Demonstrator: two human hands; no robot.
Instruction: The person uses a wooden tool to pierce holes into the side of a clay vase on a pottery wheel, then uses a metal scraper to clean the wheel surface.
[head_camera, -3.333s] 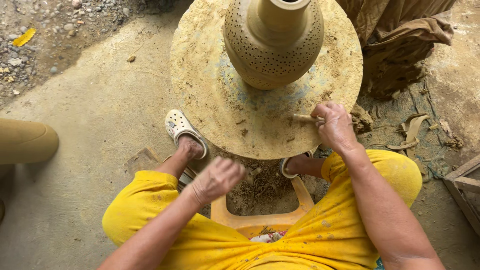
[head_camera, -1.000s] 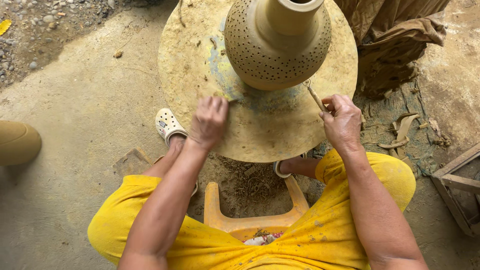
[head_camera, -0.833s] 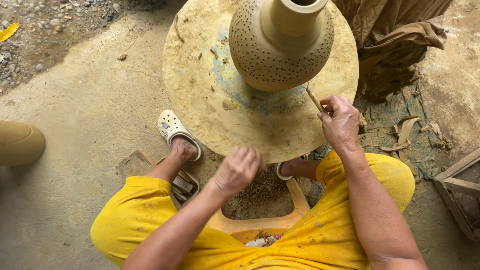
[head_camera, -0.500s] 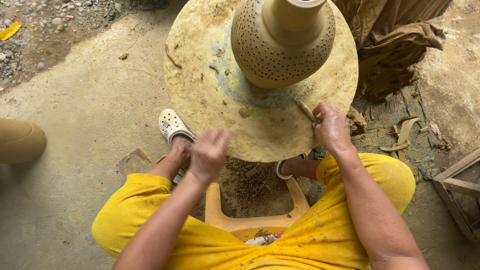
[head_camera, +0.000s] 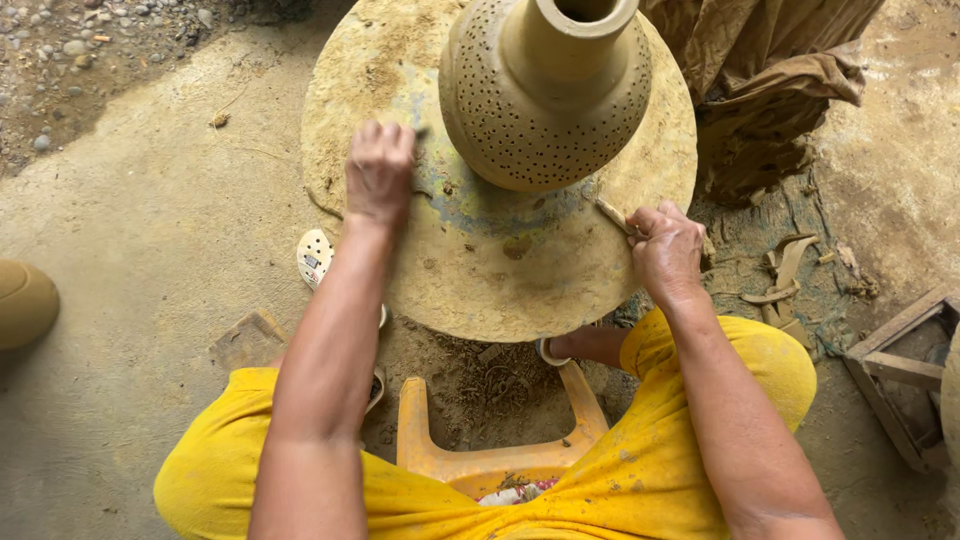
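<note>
A tan clay vase (head_camera: 545, 95) with many small punched holes stands on a round clay-caked wheel (head_camera: 480, 270). My left hand (head_camera: 380, 170) rests palm down on the wheel's left part, fingers curled beside the vase's base. My right hand (head_camera: 668, 250) is closed on a thin wooden tool (head_camera: 612, 214), whose tip lies at the vase's lower right edge. My yellow trousers fill the bottom of the view.
An orange plastic stool (head_camera: 480, 450) sits under me with clay shavings in front of it. A white clog (head_camera: 318, 258) is at the wheel's left. Brown cloth (head_camera: 770, 80) hangs at the upper right, a wooden frame (head_camera: 905, 370) lies at the right, a tan pot (head_camera: 25, 300) at the left.
My left hand has gone from the wheel's near rim up onto its left surface beside the vase. My right hand has kept the tool by the vase's base.
</note>
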